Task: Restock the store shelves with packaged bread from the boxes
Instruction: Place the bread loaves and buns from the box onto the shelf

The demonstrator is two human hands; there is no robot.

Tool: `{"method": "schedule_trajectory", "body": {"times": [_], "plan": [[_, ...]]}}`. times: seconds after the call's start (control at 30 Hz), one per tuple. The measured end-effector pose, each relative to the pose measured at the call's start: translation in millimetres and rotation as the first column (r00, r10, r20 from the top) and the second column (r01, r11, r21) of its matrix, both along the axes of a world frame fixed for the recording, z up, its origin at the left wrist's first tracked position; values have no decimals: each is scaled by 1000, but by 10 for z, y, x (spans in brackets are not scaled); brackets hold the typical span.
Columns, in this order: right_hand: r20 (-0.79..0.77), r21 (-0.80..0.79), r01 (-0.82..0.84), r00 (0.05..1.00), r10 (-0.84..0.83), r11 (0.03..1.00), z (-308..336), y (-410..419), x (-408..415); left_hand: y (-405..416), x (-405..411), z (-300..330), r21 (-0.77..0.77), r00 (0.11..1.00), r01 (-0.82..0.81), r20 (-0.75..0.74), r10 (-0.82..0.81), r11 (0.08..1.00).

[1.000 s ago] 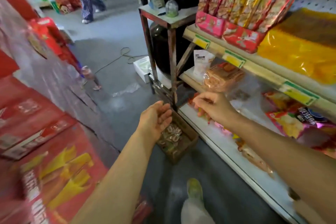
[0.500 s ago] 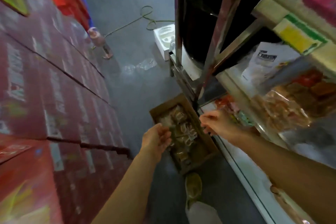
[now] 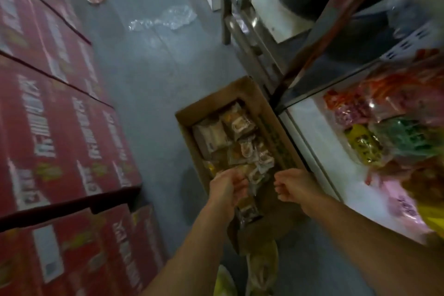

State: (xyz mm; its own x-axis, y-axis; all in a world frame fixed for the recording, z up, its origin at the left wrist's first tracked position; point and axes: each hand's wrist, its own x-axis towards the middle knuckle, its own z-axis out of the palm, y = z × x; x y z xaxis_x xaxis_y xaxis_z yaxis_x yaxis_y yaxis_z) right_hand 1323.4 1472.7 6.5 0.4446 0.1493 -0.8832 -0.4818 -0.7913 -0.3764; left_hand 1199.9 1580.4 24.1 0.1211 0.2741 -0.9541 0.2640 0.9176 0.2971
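A grey concrete floor [image 3: 153, 74] runs down a narrow shop aisle, with stacked red printed cartons [image 3: 55, 132] along the left and a white bottom shelf [image 3: 310, 132] on the right holding bright orange, green, yellow and pink snack bags [image 3: 389, 132]. On the floor, just beside the shelf's front edge, sits an open brown cardboard box [image 3: 189, 115] filled with small clear-wrapped packets of bread [image 3: 230, 137]. Both bare arms reach down over the box's near end. The left hand [image 3: 227, 190] has its fingers curled down among the packets, but blur hides whether it grips one. The right hand [image 3: 294, 185] hangs over the box's right wall with fingers curled loosely inward, holding nothing visible. A crumpled clear plastic wrapper [image 3: 165, 19] lies on the floor further up the aisle, near a metal stand's legs [image 3: 228, 9].
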Motion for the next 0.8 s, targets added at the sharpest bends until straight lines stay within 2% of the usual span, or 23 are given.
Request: {"method": "schedule_trajectory", "body": {"times": [0.2, 0.4, 0.63, 0.8], "plan": [[-66, -50, 135, 988, -138, 990, -1148, -8, -36, -90, 130, -1279, -50, 997, 38, -61, -41, 998], [13, -111, 379, 925, -380, 919, -1999, 158, -61, -159, 256, -2099, -83, 967, 166, -181, -178, 983], [58, 10, 562, 826, -561, 827, -2264, 253, 3, -194, 486, -2379, -122, 983, 90, -151, -108, 988], [-27, 43, 558, 830, -557, 829, -2200, 260, 4, -226, 503, -2322, -106, 992, -64, -119, 51, 992]]}}
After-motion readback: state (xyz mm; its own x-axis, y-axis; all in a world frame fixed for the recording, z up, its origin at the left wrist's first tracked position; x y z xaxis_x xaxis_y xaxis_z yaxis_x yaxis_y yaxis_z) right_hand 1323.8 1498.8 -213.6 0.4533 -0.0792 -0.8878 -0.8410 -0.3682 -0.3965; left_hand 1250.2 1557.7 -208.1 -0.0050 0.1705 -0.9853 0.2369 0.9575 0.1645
